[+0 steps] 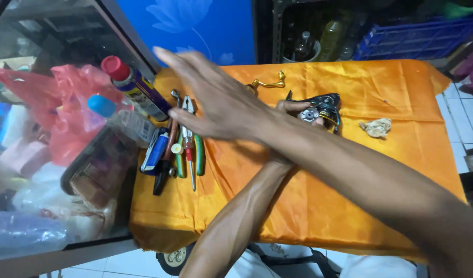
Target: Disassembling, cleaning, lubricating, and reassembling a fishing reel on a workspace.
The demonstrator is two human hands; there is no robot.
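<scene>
Reaching crosswise: right hand (pixel 216 105), grip spread empty above green-handled pliers (pixel 198 149); left hand (pixel 290 110) closed around black metal fishing reel (pixel 324 109) on orange-draped worktop (pixel 308 206). Likely dense, rigid; body the surest hold.

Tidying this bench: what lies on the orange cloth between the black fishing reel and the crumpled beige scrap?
Nothing: the head view shows bare orange cloth between the black fishing reel and the crumpled beige scrap.
</scene>
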